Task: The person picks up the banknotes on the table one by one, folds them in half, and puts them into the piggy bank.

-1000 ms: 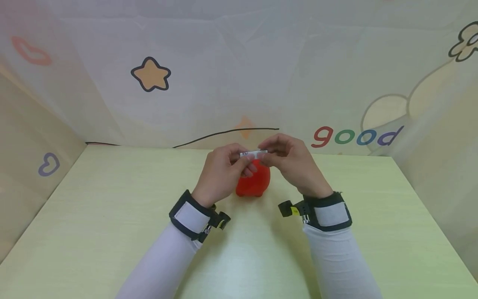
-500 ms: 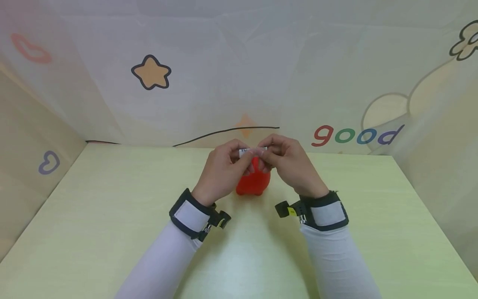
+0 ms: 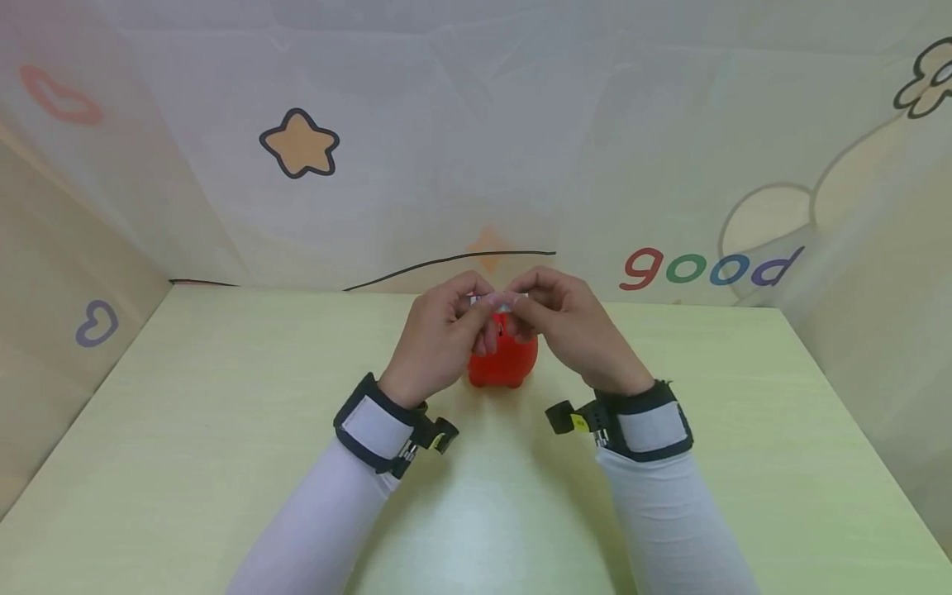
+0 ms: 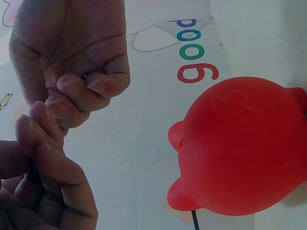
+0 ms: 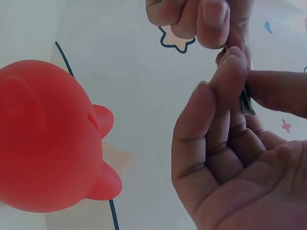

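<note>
Both hands hold one small, pale folded paper strip with dark markings, above the table. My left hand pinches its left part between thumb and fingers, and my right hand pinches the right part, thumbs close together. Fingers cover most of the strip; in the right wrist view a thin greenish edge of the paper strip shows beside the thumb. Just below the hands in the head view is a red piggy bank, round, with two ears and a dark slot on top. It stands upright on short feet.
The pale yellow-green table runs back to a printed cloth backdrop with a star and coloured letters. Cloth also closes in the left and right sides. Each wrist carries a strapped camera.
My right hand has shifted slightly left, bringing the two thumbs together. The fingers now hide more of the paper strip. The piggy bank's slot has come into sight; the bank stays in place.
</note>
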Motion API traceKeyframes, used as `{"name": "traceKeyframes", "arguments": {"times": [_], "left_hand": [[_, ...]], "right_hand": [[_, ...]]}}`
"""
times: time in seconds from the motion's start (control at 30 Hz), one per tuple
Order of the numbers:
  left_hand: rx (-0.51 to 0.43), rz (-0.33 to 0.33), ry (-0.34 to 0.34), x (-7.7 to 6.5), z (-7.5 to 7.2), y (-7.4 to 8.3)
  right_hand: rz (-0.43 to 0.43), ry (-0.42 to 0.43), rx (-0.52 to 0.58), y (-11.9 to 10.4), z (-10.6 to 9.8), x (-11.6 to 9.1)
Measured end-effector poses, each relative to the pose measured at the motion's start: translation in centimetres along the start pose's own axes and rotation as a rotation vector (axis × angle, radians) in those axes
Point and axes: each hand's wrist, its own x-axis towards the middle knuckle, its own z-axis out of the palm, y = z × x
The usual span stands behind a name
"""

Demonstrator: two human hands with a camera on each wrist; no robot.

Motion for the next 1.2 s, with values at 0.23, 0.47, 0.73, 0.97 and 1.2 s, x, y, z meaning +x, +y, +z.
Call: {"name": "traceKeyframes", "arguments": {"times": [0.23,0.47,0.73,0.97,1.2], "left_hand": [[-0.082,-0.028,-0.011,0.02,0.11,0.1],[-0.071,-0.05,-0.025,0.12,0.06,0.04],[-0.047,-0.013,0.0,0.04,-0.06,0.18],[-0.02,-0.005,0.011,-0.07,-0.23,0.23],[0.003,0.011,0.004,-0.03,-0.28,0.13]], "right_hand": [[-0.045,0.025,0.018,-0.11,0.19,0.03],[-0.067,0.06,0.037,-0.22,0.26,0.04],[-0.049,0.034,0.024,-0.36,0.24,-0.01],[-0.039,-0.014,0.03,-0.42,0.23,-0.09],[-0.057,-0.008,0.043,-0.54,0.56,-0.23]]}}
